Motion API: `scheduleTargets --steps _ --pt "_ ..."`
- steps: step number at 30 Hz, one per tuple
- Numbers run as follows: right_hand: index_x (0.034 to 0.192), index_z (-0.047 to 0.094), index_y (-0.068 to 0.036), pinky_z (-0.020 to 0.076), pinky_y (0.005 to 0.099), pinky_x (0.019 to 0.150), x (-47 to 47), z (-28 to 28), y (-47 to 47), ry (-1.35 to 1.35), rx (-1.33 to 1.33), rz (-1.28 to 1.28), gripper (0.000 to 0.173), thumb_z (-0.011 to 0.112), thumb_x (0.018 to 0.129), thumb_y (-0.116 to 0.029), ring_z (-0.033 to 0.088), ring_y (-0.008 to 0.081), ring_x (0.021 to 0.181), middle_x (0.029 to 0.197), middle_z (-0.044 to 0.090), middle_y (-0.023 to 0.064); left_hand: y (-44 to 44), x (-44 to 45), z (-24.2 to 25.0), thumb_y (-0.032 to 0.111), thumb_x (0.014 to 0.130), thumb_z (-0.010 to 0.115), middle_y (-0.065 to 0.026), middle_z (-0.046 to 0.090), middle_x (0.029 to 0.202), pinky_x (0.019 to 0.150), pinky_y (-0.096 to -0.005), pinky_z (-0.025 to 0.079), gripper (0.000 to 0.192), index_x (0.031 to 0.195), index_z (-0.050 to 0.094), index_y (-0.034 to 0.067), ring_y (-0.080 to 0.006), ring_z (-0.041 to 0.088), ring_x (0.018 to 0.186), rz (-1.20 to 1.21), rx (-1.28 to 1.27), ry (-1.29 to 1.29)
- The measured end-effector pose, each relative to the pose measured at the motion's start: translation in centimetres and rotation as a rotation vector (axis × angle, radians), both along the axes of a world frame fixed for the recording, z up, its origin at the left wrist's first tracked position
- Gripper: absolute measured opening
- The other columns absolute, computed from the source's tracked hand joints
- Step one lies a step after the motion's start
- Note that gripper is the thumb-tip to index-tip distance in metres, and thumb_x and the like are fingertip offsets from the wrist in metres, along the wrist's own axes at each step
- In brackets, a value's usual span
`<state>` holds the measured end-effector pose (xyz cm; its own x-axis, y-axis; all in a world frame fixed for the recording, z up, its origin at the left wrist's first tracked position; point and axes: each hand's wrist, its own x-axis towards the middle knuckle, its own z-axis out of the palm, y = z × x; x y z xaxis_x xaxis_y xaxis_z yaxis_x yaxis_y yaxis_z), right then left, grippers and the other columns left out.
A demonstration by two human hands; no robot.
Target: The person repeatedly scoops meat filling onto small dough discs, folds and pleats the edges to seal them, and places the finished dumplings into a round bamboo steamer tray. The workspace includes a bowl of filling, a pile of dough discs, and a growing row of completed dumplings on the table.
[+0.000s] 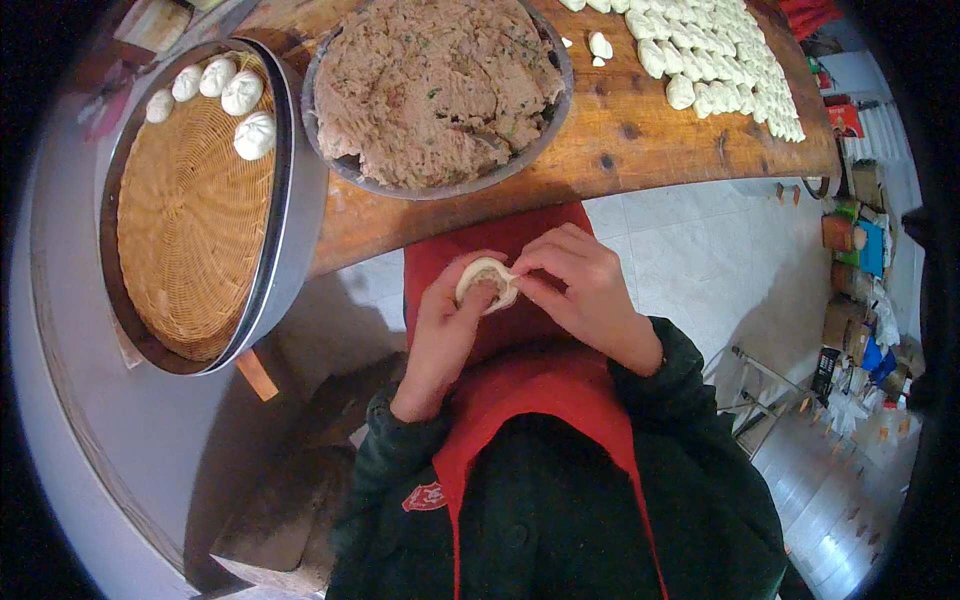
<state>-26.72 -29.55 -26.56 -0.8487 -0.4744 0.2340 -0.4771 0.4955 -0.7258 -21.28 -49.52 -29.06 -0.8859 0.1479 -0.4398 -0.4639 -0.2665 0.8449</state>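
Note:
A round dough wrapper point(511, 298) with meat filling point(480, 283) inside rests in my left hand point(442, 322), held in front of the red apron. My left thumb lies over the filling while the fingers curl around the outside. My right hand point(581, 281) pinches the wrapper's right rim between thumb and fingertips. The top of the wrapper is uncovered, so the filling shows. Beyond my hands stands a wide metal bowl point(442, 191) heaped with minced meat filling point(435, 90) flecked with green.
A deep round steamer point(296, 225) at the left has a woven mat point(187, 210) bearing several pleated buns point(242, 92). Rows of dough pieces point(697, 52) lie on the wooden table point(600, 142) at the far right. Boxes and bags point(862, 322) clutter the right side.

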Motion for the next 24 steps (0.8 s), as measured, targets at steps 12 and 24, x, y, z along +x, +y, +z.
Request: scheduleTargets --steps 12,24 --pt "0.095 0.073 -0.005 0.0586 0.0397 0.078 -0.1 0.5 -0.4 0.050 0.054 -0.021 0.019 0.082 0.079 -0.003 0.070 0.0311 0.089 0.098 0.073 0.0095 -0.7 -2.0 0.3 0.000 0.100 0.055 -0.0112 0.073 0.124 0.096 -0.0334 0.058 0.047 0.147 0.058 0.005 -0.0206 0.072 0.111 -0.224 -0.456 0.368" --pt "0.095 0.072 -0.006 0.0591 0.0400 0.076 -0.2 0.3 -0.9 0.050 -0.044 -0.048 0.017 0.082 0.081 -0.005 0.070 0.0306 0.090 0.098 0.071 0.0101 0.6 -0.8 -0.1 0.009 0.109 0.051 -0.0084 0.065 0.121 0.078 -0.0303 0.064 0.026 0.134 0.058 0.006 -0.0171 0.071 0.100 0.016 0.110 -0.063"
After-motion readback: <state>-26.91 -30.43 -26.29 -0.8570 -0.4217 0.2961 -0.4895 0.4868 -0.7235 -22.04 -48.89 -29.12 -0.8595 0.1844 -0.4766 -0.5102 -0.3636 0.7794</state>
